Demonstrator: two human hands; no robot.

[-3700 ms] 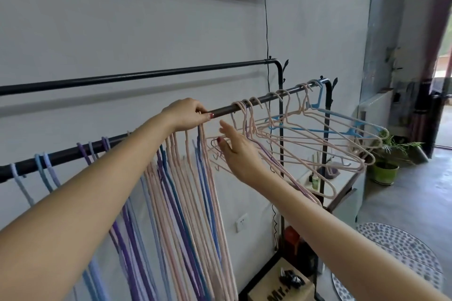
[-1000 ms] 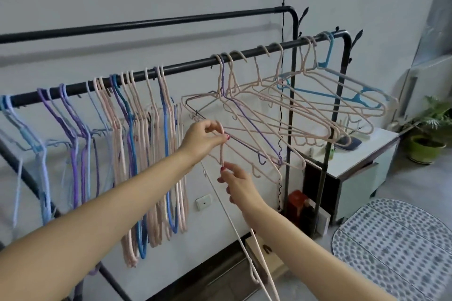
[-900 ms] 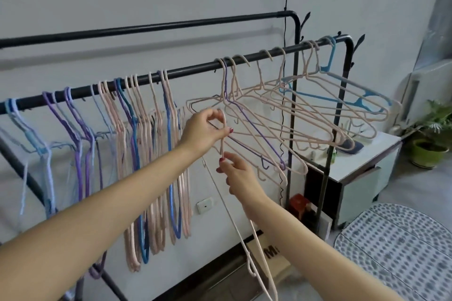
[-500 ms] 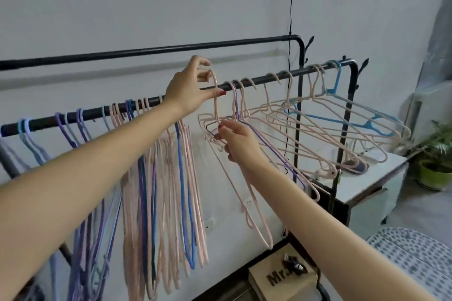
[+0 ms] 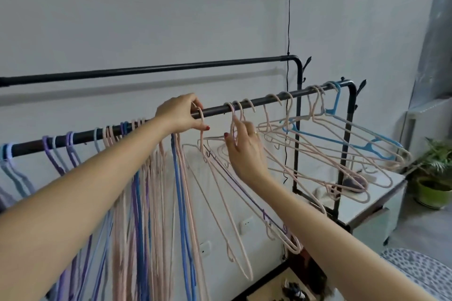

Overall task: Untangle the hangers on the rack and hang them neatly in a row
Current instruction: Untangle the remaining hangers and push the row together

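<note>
My left hand [image 5: 181, 115] pinched the pink hanger [image 5: 220, 190] by its hook on the front rail [image 5: 264, 101], mid-frame. My right hand [image 5: 242, 146] grasped its shoulder. Sorted hangers [image 5: 151, 190] hung lower left; tangled ones [image 5: 330, 144] right.

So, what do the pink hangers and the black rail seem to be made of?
Pink hangers: probably thin wire under a matte pink coating; the rods are very slim and show no shine, though moulded plastic is possible. The left hand pinches one hook at the rail.
Black rail: likely painted metal tube; it is round, dark and slightly glossy, with a smooth bend at the corner.
</note>
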